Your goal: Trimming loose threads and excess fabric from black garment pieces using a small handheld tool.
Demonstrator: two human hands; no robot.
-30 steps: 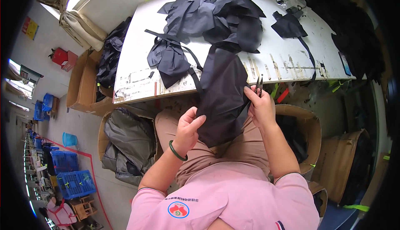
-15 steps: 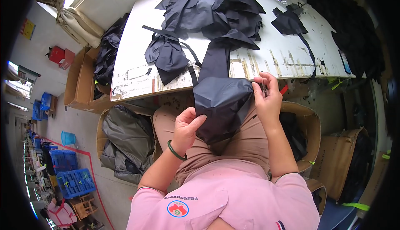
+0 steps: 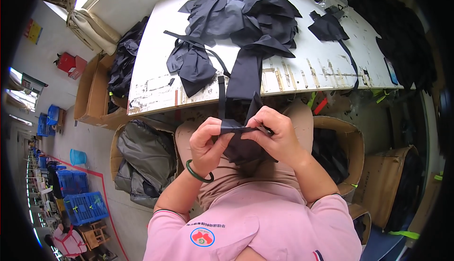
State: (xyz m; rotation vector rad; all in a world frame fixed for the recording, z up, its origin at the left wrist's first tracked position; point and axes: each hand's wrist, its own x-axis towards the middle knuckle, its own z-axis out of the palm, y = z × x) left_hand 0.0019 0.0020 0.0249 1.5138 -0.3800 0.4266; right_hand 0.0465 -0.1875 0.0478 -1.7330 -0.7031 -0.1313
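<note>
A black fabric piece [image 3: 248, 148] hangs over my lap, its upper edge folded at the front of the table. My left hand [image 3: 207, 142] pinches that edge on the left, thumb against fingers. My right hand [image 3: 279, 135] is closed on the same edge just beside it, the fingertips of both hands close together. A small dark tool [image 3: 267, 130], mostly hidden, is tucked in the right hand; its kind is unclear. Behind the piece, a long black fabric strip [image 3: 242, 79] runs up to a heap of black fabric pieces [image 3: 241, 17] on the white table [image 3: 153, 83].
Smaller black pieces lie on the table's left [image 3: 194, 69] and right [image 3: 330, 26]. Cardboard boxes of dark fabric flank my legs, left [image 3: 177, 159] and right [image 3: 352, 152]. More boxes stand at the far left [image 3: 90, 88] and right [image 3: 378, 185]. Blue crates [image 3: 86, 208] are on the floor.
My right hand has moved left and down, close to my left hand. The fabric, spread wide between the hands before, is now gathered and folded at its upper edge.
</note>
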